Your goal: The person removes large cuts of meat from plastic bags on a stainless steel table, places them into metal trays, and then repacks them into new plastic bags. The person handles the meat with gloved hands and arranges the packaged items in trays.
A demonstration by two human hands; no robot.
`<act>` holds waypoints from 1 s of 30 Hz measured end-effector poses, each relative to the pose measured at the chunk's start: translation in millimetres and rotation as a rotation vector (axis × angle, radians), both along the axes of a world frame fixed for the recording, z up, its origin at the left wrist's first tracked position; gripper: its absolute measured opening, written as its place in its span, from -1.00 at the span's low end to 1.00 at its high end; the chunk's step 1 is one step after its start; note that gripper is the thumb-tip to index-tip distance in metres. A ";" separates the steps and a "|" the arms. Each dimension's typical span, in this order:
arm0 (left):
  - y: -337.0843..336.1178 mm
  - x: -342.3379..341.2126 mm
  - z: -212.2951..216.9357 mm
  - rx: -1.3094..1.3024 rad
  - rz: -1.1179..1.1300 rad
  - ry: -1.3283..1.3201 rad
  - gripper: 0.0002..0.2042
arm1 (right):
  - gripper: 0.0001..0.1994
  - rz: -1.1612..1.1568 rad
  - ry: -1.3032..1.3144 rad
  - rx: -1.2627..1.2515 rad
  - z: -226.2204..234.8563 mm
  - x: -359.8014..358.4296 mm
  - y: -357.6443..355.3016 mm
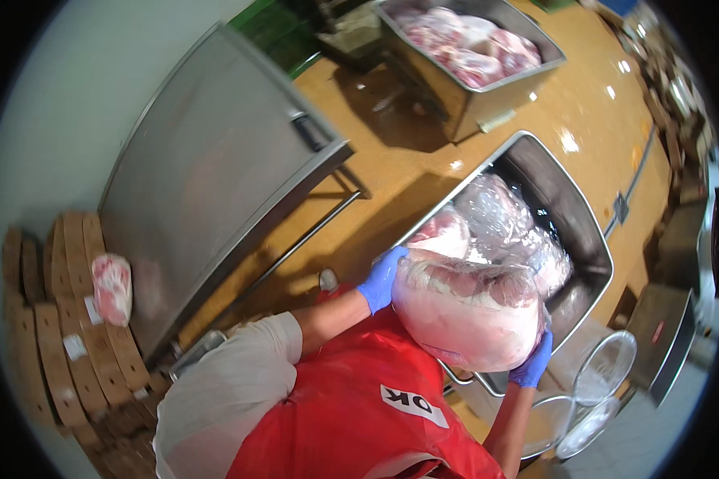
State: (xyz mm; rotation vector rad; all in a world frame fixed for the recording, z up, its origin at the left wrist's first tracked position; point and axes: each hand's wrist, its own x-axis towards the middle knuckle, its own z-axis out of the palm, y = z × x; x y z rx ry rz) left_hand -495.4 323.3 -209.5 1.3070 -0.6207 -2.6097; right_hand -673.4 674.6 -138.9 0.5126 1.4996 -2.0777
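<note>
Both gloved hands grasp a big wrapped meat piece (pixel 467 311).
The left hand (pixel 382 278) and right hand (pixel 533 363) press its smooth, shiny film; just beyond them stands a rectangular steel bin (pixel 583 219).

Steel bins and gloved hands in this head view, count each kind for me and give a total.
Steel bins holding meat: 2, the near bin and the far bin.
Blue-gloved hands: 2, left hand and right hand, both on the wrapped meat cut.
Total: 4.

blue gloves (pixel 383 278), pink meat (pixel 467 315), seemingly red apron (pixel 351 399)
</note>
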 end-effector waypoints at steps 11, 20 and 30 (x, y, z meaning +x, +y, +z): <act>-172.2 262.9 135.7 -0.293 0.773 0.117 -0.79 | -0.81 0.476 0.217 -0.157 117.9 111.1 -332.6; -324.2 516.4 152.5 -0.559 1.101 0.289 -0.67 | -0.90 0.877 0.608 -0.276 95.8 328.2 -590.5; -371.8 618.7 165.3 -1.015 0.842 -0.658 -0.34 | -0.72 1.265 1.888 -0.136 89.3 453.6 -672.0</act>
